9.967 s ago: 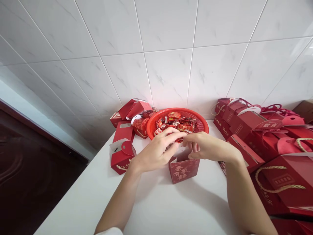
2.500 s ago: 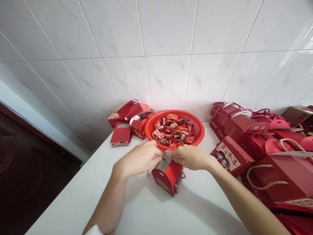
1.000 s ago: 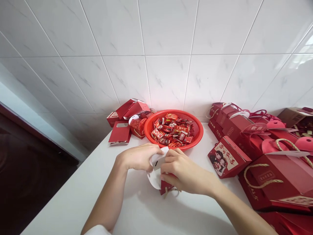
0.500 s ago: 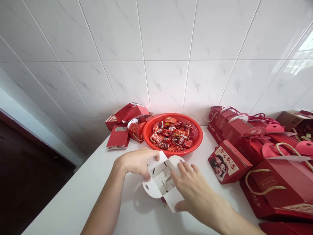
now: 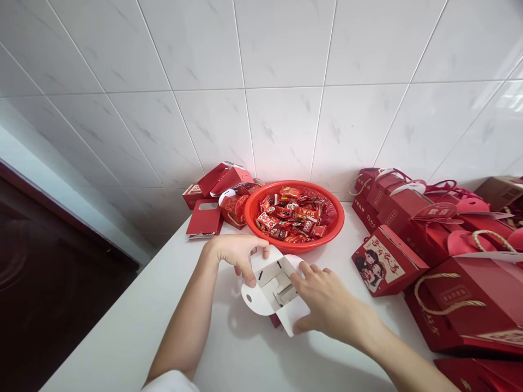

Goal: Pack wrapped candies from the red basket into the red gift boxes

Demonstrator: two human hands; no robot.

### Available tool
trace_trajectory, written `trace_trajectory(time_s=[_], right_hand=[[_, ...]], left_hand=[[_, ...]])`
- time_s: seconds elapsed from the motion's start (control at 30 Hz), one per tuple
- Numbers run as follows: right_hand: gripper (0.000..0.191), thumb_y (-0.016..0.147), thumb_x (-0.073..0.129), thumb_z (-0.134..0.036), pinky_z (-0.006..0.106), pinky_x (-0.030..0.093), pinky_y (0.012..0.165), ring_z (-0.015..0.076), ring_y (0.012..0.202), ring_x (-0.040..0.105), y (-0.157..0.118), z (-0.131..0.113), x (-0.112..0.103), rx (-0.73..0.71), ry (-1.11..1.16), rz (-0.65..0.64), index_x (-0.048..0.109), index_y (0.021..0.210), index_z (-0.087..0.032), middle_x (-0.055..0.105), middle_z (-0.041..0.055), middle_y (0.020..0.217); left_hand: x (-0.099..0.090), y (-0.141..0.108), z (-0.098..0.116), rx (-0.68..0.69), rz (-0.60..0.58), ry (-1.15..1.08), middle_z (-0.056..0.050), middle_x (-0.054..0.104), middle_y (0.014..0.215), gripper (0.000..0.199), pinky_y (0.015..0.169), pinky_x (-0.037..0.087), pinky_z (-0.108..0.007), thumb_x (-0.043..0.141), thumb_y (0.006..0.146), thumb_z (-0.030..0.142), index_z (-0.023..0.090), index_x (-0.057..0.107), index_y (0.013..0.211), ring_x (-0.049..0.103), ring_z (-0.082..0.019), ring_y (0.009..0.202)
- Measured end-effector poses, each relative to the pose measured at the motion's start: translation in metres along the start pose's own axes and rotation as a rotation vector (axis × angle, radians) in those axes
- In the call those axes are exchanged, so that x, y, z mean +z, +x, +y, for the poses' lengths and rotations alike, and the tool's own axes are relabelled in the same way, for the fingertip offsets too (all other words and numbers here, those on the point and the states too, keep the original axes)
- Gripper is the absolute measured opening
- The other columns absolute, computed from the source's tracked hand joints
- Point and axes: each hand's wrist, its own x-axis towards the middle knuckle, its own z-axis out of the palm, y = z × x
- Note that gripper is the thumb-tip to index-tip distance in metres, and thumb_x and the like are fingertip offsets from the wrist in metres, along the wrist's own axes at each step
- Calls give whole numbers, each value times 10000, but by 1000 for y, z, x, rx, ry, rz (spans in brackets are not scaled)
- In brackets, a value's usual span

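Shifted outward since a second ago, the right hand, fingers apart from thumb, touches the open white-lined box between its fingers and those of the left hand, likewise parted.

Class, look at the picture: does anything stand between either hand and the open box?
Nothing visible does: the left hand and the right hand both touch the open box at its white flaps. The red basket sits beyond it.
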Motion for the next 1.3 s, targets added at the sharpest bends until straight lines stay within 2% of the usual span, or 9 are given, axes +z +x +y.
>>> trace_trajectory(time_s=[0.27,0.4,0.5,0.63,0.77,0.9,1.03,1.13,1.3], right_hand=[[694,669,859,-468,429,473,912,362,1168,565,1,4,-9,9,-5,6,633,1225,-119,552,221,1289],[577,748,794,-455,401,460,907,330,1135,582,-11,20,-25,-73,120,43,637,1237,-192,600,153,1245],[486,813,727,-417,346,458,875,290,1100,602,-12,42,-40,-103,219,155,635,1250,-225,643,118,1205],[292,864,642,-386,286,455,781,225,921,640,16,77,-52,-55,350,336,702,1070,-188,710,87,1003],[191,861,600,-308,247,424,669,152,721,609,69,104,-47,70,527,465,690,824,-145,703,48,813],[122,824,587,-213,232,435,636,140,666,610,114,116,-30,154,722,541,638,750,-131,676,49,732],[109,816,562,-194,230,452,614,127,594,604,129,122,-17,129,859,561,617,751,-125,667,50,711],[124,801,565,-215,222,441,578,117,570,591,130,126,-15,98,895,591,618,742,-120,667,50,710],[132,766,584,-240,215,435,536,110,523,574,133,128,-14,99,988,620,622,700,-133,649,28,664]], left_hand=[[-1,-13,5,1,128,102,-67,621,1160,669,599,523,-259,799,556,376,212,575,1165,655,-163,716],[-1,-27,8,105,242,194,-37,664,1133,569,702,510,-254,747,658,426,243,612,1179,690,-211,890],[0,-32,6,132,327,176,-41,686,1136,507,737,510,-261,710,717,458,241,635,1168,683,-222,946],[-2,-27,1,206,497,127,-44,730,1055,496,811,523,-293,645,798,483,213,636,1215,677,-228,962],[-14,-2,4,321,617,87,-57,730,1161,393,929,512,-312,563,867,436,191,688,1147,663,-230,1053],[-33,38,20,273,405,216,-48,747,1138,326,899,507,-282,603,836,335,192,727,1102,682,-226,1031],[-42,75,35,246,157,447,-74,733,1176,417,876,506,-299,670,779,337,178,710,1162,681,-251,1024],[-42,92,42,225,115,542,-103,705,1236,571,845,519,-311,706,733,352,174,647,1273,673,-268,1036],[-40,101,51,171,96,651,-113,741,1068,517,740,521,-318,709,721,378,167,675,1192,685,-272,915]])
